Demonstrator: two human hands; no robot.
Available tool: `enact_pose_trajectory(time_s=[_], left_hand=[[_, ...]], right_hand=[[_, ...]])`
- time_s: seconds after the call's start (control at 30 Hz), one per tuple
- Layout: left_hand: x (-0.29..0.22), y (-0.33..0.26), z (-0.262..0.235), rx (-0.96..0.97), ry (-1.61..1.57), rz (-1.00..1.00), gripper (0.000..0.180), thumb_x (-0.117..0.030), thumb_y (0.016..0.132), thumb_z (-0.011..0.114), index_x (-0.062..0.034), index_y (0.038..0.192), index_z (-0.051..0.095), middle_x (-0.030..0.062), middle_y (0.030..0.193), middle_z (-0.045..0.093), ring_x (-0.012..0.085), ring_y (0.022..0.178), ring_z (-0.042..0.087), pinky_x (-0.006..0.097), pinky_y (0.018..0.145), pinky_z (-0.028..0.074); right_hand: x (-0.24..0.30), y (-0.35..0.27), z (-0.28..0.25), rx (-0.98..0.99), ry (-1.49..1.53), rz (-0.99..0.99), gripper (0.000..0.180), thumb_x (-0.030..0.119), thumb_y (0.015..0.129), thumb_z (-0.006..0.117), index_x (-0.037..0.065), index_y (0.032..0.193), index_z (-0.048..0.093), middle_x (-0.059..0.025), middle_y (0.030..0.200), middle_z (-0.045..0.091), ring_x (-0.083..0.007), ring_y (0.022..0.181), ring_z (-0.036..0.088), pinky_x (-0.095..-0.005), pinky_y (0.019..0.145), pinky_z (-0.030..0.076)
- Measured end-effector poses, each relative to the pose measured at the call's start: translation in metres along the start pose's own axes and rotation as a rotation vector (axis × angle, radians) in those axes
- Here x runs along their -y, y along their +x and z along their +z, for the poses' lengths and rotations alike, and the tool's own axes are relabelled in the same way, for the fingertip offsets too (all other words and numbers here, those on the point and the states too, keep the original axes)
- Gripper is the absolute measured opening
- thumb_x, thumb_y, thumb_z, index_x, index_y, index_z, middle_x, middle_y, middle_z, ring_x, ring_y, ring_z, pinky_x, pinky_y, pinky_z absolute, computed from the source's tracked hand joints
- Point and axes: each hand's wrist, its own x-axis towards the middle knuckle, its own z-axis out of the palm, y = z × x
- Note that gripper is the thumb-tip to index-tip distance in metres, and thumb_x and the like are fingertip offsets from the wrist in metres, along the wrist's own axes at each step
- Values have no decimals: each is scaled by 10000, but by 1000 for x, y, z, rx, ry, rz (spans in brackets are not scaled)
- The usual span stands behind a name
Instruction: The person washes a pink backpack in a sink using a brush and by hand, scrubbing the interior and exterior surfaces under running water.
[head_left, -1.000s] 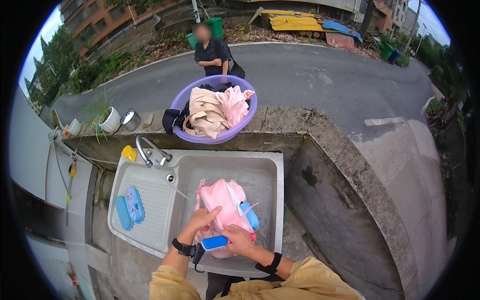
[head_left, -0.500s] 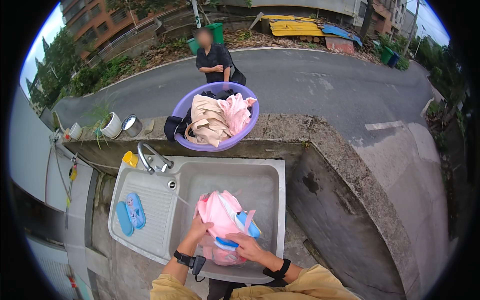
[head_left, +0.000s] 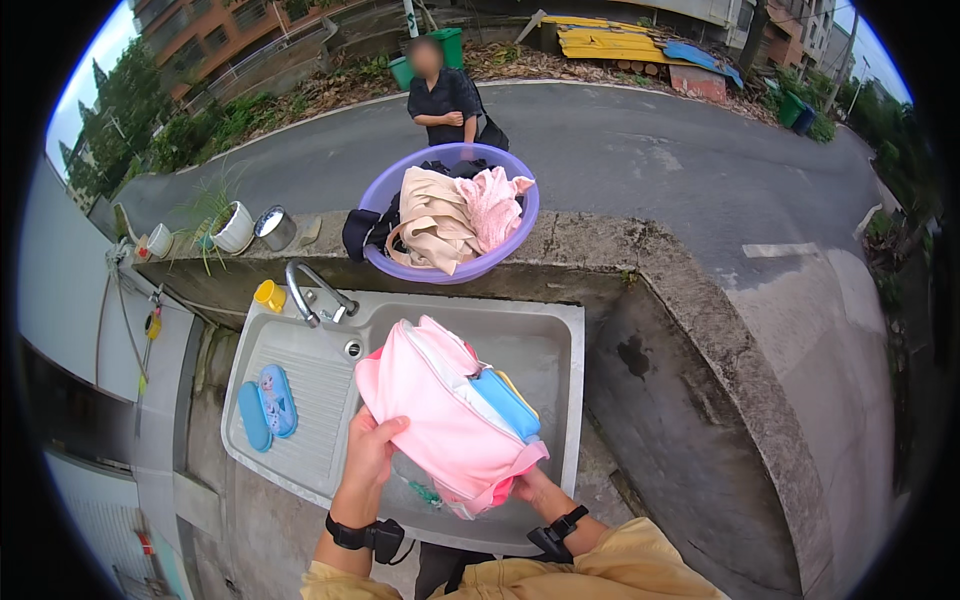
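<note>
Backpack [head_left: 425,415], pink with a blue patch, is over the sink [head_left: 576,400]. The left hand [head_left: 370,450] grips its left edge, thumb on top, its bulk extending rightward; the right hand [head_left: 530,487] reaches beneath its lower right corner (fingers hidden; whether they clasp I cannot tell). Beyond the sink stands a purple tub [head_left: 529,210].

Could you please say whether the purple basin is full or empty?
Full: beige cloth and pink cloth fill the purple basin; dark cloth overhangs its rim.

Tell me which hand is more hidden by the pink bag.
The right hand, at the bag's lower right end; the left hand shows its thumb plainly on the bag's left side.
</note>
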Motion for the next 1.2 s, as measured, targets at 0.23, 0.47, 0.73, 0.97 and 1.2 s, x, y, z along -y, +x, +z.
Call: enact_pose_trajectory(time_s=[0.23,0.47,0.73,0.97,1.2], left_hand=[[15,9,-27,39,-76,-68,452,17,747,568,38,1174,421,136,1103,548,215,989,556,333,849,458],[88,25,-108,43,17,-268,478,-24,760,592,-16,1203,413,117,1109,543,228,975,559,383,809,481],[179,28,-175,-118,120,-737,485,-60,768,580,-36,1212,387,149,1088,531,316,953,558,561,760,459],[183,44,-145,-221,124,-816,612,-320,815,447,-20,1309,246,251,1240,396,367,1020,498,522,773,446],[194,47,-98,-37,1245,-86,1038,-508,654,676,-126,1396,59,317,1382,75,511,1238,183,573,971,234]], right_hand=[[27,42,-23,103,302,-295,332,184,862,515,21,1147,470,-119,1135,535,-227,1030,536,-383,866,463],[40,48,-21,-164,117,-518,279,-13,807,502,15,1083,472,-88,929,561,-211,814,569,-338,743,476],[45,47,0,-247,-107,-639,354,-82,765,483,-2,1109,472,-78,945,563,-192,856,563,-330,769,459],[64,49,-21,-337,-686,-620,426,-53,741,441,-8,1164,456,-88,951,576,-166,846,543,-274,760,430],[44,62,-5,-457,-1428,-932,589,27,756,479,143,1317,339,-280,1319,282,-408,1234,287,-442,984,293]])
